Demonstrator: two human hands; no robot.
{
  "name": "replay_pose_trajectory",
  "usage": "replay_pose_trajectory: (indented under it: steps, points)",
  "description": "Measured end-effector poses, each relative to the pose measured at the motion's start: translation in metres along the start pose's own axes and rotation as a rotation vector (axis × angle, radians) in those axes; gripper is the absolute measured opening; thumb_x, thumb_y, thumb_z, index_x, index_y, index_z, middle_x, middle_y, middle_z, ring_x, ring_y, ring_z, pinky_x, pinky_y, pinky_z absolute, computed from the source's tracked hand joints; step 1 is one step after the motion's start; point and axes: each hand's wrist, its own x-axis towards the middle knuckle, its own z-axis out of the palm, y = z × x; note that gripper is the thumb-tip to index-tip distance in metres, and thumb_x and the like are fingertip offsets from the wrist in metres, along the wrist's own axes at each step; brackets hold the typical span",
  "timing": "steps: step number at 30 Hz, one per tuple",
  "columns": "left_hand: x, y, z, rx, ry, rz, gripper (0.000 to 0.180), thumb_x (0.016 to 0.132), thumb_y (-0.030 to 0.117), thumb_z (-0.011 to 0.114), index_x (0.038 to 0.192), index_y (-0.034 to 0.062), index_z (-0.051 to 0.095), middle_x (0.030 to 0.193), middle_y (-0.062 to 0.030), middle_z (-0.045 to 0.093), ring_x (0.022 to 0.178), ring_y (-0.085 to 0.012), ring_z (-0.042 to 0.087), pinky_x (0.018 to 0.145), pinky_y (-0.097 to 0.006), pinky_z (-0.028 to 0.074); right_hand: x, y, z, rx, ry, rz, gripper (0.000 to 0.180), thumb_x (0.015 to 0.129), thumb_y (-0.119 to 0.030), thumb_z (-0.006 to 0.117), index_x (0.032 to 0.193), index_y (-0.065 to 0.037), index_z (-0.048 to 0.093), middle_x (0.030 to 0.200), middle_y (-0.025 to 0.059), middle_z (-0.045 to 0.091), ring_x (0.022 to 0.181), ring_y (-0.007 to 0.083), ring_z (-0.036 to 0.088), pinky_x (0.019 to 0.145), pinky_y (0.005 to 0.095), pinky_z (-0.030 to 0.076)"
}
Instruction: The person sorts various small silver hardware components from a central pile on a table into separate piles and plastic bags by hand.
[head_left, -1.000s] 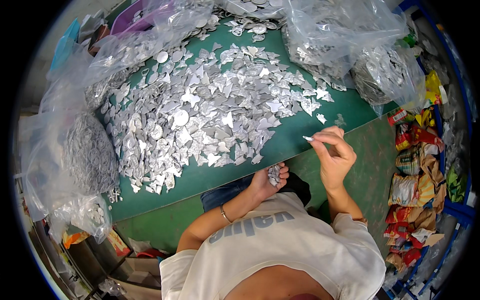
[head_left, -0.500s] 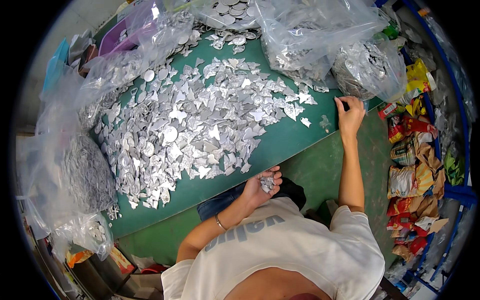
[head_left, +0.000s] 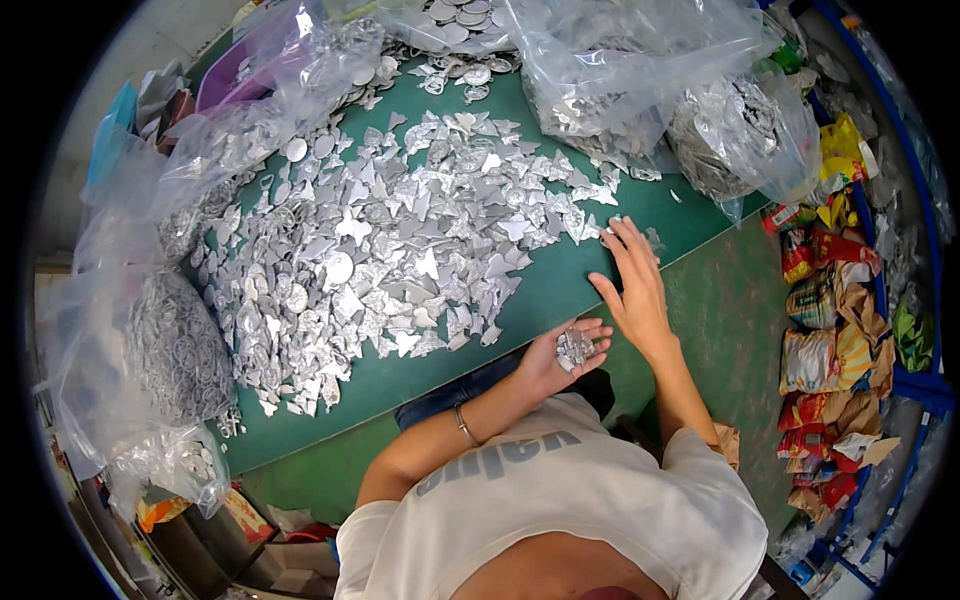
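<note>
My left hand (head_left: pixel 562 362) is held palm up at the table's front edge, cupped under a small heap of silvery metal pieces (head_left: pixel 574 349). To its right, my right hand (head_left: pixel 640 295) reaches over the tabletop with fingers and thumb apart. Its fingertips come down at the right edge of a wide spread of flat silver metal pieces (head_left: pixel 400 240), many shaped like butterflies or little figures, some round. Whether a piece lies under those fingertips is hidden. One small silver piece (head_left: pixel 675 196) lies alone beyond my right hand, near the bags.
Clear plastic bags of metal parts line the far side (head_left: pixel 610 80), the far right corner (head_left: pixel 725 130) and the left edge (head_left: pixel 175 350) of the green table (head_left: pixel 400 395). A purple bin (head_left: pixel 228 75) stands at the back left. Colourful packets (head_left: pixel 810 360) fill a blue rack on the right.
My right hand has moved left and nearer from beside the far right bag, its pinched fingers now spread. A small piece lies where it was. My left hand has shifted right and opened wider.
</note>
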Motion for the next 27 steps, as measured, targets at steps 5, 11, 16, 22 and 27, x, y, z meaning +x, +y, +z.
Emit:
replay_pose_trajectory:
  steps: [5, 11, 16, 22, 27]
  points:
    - [-0.008, -0.004, 0.016, 0.249, 0.029, -0.094, 0.028, 0.09, 0.032, 0.052, 0.094, 0.0041, 0.056, 0.069, -0.0019, 0.046, 0.056, -0.0083, 0.04, 0.043, -0.02, 0.029, 0.027, 0.004, -0.012, 0.029, -0.101, -0.11, 0.059, 0.079, -0.027, 0.064, 0.127, -0.001, 0.043, 0.133, 0.0169, 0.041, 0.127, 0.0347, 0.034, 0.103, 0.0453, 0.028]
    - [-0.061, 0.022, 0.086, 0.976, -0.062, 0.075, 0.017, 0.086, 0.019, 0.06, 0.094, 0.0039, 0.06, 0.067, 0.0012, 0.046, 0.058, -0.007, 0.042, 0.047, -0.021, 0.032, 0.014, -0.005, 0.007, 0.083, -0.13, -0.101, 0.055, 0.075, -0.022, 0.069, 0.121, -0.002, 0.048, 0.132, 0.0165, 0.042, 0.126, 0.0348, 0.035, 0.101, 0.0452, 0.03]
    - [-0.056, 0.067, 0.108, 1.998, 0.312, 0.934, 0.021, 0.076, 0.005, 0.064, 0.097, 0.0051, 0.063, 0.073, -0.0059, 0.055, 0.066, -0.0192, 0.055, 0.059, -0.031, 0.044, 0.02, -0.005, 0.0, 0.052, 0.001, -0.068, 0.047, 0.064, -0.012, 0.075, 0.107, -0.003, 0.058, 0.114, 0.0125, 0.05, 0.106, 0.0327, 0.046, 0.088, 0.0406, 0.039]
    - [-0.014, 0.112, 0.134, 2.565, 0.407, 0.922, 0.042, 0.068, 0.017, 0.073, 0.107, 0.0082, 0.06, 0.085, -0.012, 0.06, 0.077, -0.0314, 0.061, 0.064, -0.04, 0.048, 0.028, 0.0, 0.008, 0.001, 0.082, -0.125, 0.041, 0.062, -0.016, 0.076, 0.097, -0.003, 0.061, 0.105, 0.0097, 0.052, 0.099, 0.0299, 0.046, 0.08, 0.0388, 0.037]
    - [-0.001, 0.133, 0.141, 2.757, 0.378, 0.675, 0.049, 0.064, 0.023, 0.075, 0.108, 0.0095, 0.059, 0.087, -0.0138, 0.063, 0.082, -0.0329, 0.061, 0.068, -0.04, 0.049, 0.042, -0.019, 0.018, -0.04, 0.112, -0.075, 0.042, 0.061, -0.018, 0.078, 0.096, -0.003, 0.06, 0.101, 0.0085, 0.052, 0.094, 0.0288, 0.046, 0.077, 0.0378, 0.036]
